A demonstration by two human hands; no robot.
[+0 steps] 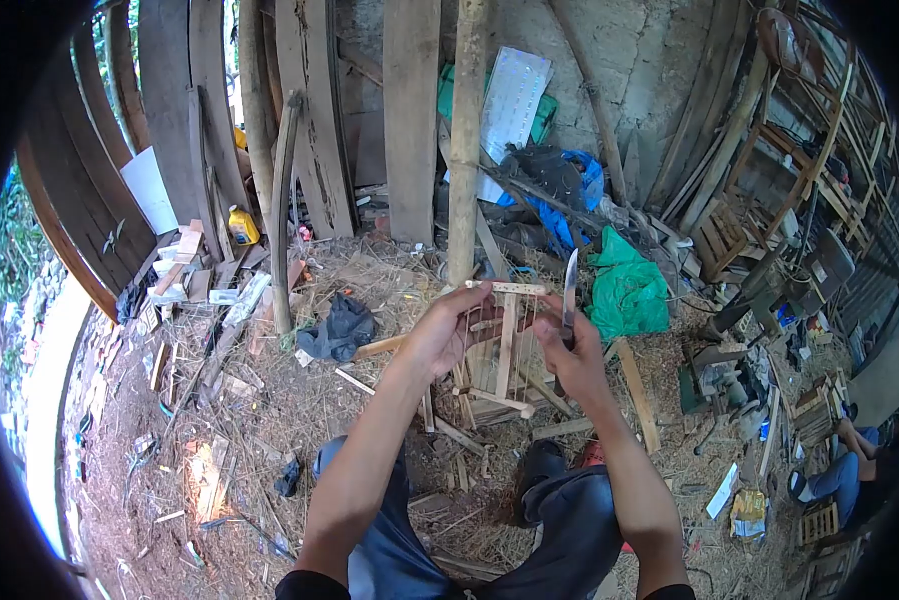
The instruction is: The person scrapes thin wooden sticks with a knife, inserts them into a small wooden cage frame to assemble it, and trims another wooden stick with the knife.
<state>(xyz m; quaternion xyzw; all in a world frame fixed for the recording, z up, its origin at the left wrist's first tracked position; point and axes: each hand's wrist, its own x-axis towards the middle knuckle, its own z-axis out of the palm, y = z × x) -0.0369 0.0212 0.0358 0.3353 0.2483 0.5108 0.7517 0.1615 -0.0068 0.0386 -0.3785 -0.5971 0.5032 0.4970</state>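
Above my knees I hold a small wooden frame (506,350), with a pale bar across its top, another across its bottom and a flat strip down its middle. Thin lines, perhaps strings or wires, seem to run between the bars. My left hand (447,332) is closed around the frame's upper left, thumb near the top bar. On the frame's right, my right hand (575,358) grips a knife (570,283), its blade pointing up and its dark handle partly hidden in my fingers. I cannot tell whether that hand also touches the frame.
Shavings and wood scraps cover the floor. A wooden post (463,150) stands ahead, near a green plastic bag (627,285) and a dark cloth (339,328). A yellow bottle (242,226) is at left. At right are a wooden chair (769,150) and another person (859,465), seated.
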